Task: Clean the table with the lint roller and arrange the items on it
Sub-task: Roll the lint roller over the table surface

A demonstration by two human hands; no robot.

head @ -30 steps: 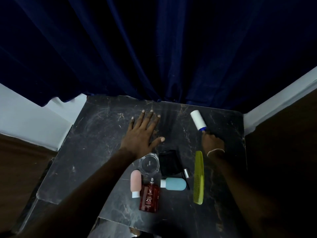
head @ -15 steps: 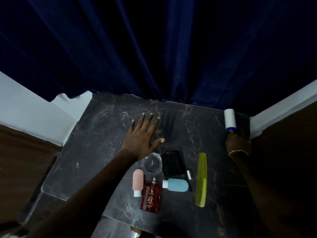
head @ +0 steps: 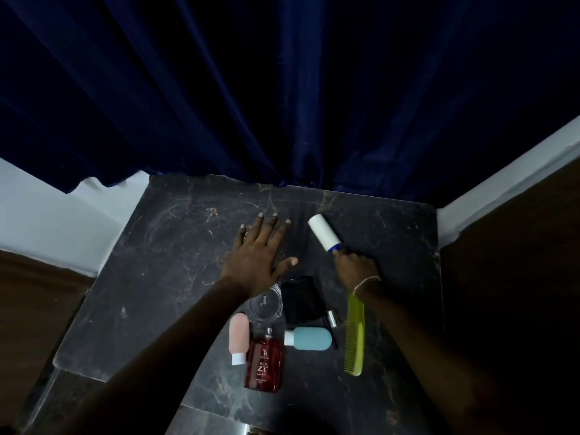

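My right hand (head: 354, 266) grips the handle of a white lint roller (head: 323, 233), whose head lies on the dark marble table (head: 175, 262) and points up-left. My left hand (head: 260, 252) rests flat on the table with fingers spread, just left of the roller. Near the front lie a pink tube (head: 239, 337), a red perfume bottle (head: 264, 362), a blue bottle (head: 309, 338), a clear glass dish (head: 266, 304), a black pouch (head: 301, 299), a small silver cap (head: 332, 318) and a yellow-green comb (head: 355, 337).
A dark blue curtain (head: 282, 89) hangs at the table's far edge. White ledges (head: 47, 221) flank the table left and right, with brown surfaces below them. Scratches and lint mark the tabletop's left half.
The right hand swung the lint roller out to the table's far right edge, then brought it back to the middle, beside the left hand. The left hand stayed flat in place.
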